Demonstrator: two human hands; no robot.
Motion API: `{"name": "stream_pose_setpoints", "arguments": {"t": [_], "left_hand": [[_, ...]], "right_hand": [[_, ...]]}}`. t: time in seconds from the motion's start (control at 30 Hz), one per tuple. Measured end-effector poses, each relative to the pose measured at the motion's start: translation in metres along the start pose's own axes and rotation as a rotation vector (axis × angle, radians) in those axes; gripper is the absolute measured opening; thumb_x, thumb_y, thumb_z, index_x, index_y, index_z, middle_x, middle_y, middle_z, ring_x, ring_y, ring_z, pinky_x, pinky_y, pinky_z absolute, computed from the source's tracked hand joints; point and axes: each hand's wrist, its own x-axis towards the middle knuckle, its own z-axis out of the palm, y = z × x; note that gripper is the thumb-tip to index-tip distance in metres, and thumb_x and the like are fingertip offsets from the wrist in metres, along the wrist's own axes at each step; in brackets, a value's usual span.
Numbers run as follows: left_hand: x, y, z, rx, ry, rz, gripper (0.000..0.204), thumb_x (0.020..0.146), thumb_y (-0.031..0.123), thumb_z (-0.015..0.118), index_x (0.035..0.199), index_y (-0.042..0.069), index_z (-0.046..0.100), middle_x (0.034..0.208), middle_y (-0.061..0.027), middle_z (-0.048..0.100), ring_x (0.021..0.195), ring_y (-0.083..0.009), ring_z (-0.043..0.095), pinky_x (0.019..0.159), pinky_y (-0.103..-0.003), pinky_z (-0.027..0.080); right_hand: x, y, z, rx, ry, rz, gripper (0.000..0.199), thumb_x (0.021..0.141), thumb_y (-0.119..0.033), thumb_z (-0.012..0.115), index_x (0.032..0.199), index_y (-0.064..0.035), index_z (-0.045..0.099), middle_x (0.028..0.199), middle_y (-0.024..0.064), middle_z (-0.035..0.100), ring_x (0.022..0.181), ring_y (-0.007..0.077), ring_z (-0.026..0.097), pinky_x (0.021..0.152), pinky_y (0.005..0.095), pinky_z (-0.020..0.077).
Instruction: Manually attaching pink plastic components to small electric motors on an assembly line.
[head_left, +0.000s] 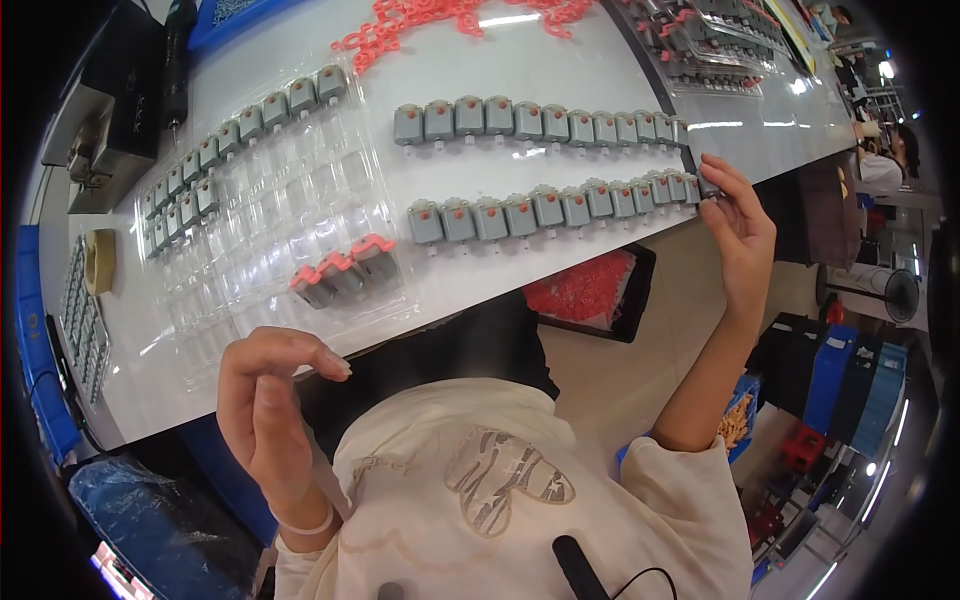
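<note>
My right hand (742,225) reaches the far right end of the nearer row of small grey motors (547,207). Its thumb and index finger are closed on the last grey motor (708,188) there, partly hidden by the fingers. My left hand (268,400) hangs at the table's front edge, loosely curled, thumb apart from the fingers, with nothing visible in it. Closest to it is a clear plastic tray (275,215) of moulded pockets. Grey motors fill some far and left pockets; several near its front right corner wear pink-red plastic clips (342,263).
A second row of grey motors (499,117) lies farther back. Loose pink-red clips (430,15) are heaped at the far edge. Stacked filled trays (710,45) stand far right, a tape roll (99,262) at left. Below the table sits a black bin (640,290) of pink-red parts.
</note>
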Motion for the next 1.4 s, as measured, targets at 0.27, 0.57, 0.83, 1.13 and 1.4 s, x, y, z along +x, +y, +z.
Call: {"name": "stream_pose_setpoints", "arguments": {"t": [0.27, 0.57, 0.83, 1.13, 1.4], "left_hand": [[0.001, 0.004, 0.000, 0.033, -0.023, 0.000, 0.027, 0.096, 0.021, 0.046, 0.096, -0.005, 0.055, 0.084, -0.0152, 0.057, 0.074, -0.0202, 0.059, 0.070, -0.030, 0.048], [0.000, 0.003, -0.010, 0.088, -0.024, 0.011, 0.026, 0.095, 0.019, 0.047, 0.096, -0.005, 0.056, 0.086, -0.0151, 0.058, 0.075, -0.0205, 0.059, 0.071, -0.030, 0.047], [0.002, 0.003, -0.016, 0.110, -0.023, -0.002, 0.025, 0.095, 0.018, 0.047, 0.096, -0.005, 0.056, 0.087, -0.0149, 0.058, 0.076, -0.0202, 0.059, 0.072, -0.030, 0.047], [0.019, 0.017, -0.049, 0.552, 0.011, 0.230, 0.015, 0.090, 0.005, 0.050, 0.090, -0.007, 0.058, 0.088, -0.0155, 0.062, 0.081, -0.0221, 0.057, 0.075, -0.030, 0.044], [0.092, 0.012, -0.090, 1.063, -0.010, 0.338, 0.026, 0.094, 0.007, 0.049, 0.118, 0.003, 0.059, 0.116, -0.0112, 0.059, 0.105, -0.0233, 0.057, 0.090, -0.032, 0.044]], "right_hand": [[0.004, 0.003, -0.006, 0.009, -0.087, -0.003, 0.043, 0.075, 0.010, 0.058, 0.118, 0.0052, 0.058, 0.127, 0.0146, 0.055, 0.120, 0.0206, 0.050, 0.104, 0.0320, 0.0355], [0.008, 0.002, -0.013, 0.050, -0.137, -0.013, 0.041, 0.076, 0.009, 0.062, 0.117, 0.0067, 0.057, 0.123, 0.0126, 0.058, 0.114, 0.0196, 0.053, 0.100, 0.0311, 0.0389], [0.007, 0.005, -0.006, 0.196, -0.067, -0.041, 0.043, 0.075, 0.009, 0.065, 0.117, 0.0057, 0.057, 0.124, 0.0141, 0.057, 0.113, 0.0200, 0.054, 0.098, 0.0304, 0.0406], [0.009, 0.011, -0.005, 0.092, -0.109, -0.022, 0.043, 0.076, 0.003, 0.067, 0.118, 0.0041, 0.056, 0.126, 0.0143, 0.056, 0.115, 0.0200, 0.052, 0.099, 0.0298, 0.0388], [-0.002, 0.007, -0.009, -0.069, -0.041, -0.069, 0.035, 0.083, 0.004, 0.059, 0.118, 0.0029, 0.056, 0.131, 0.0108, 0.050, 0.115, 0.0162, 0.050, 0.095, 0.0267, 0.0378]]}}
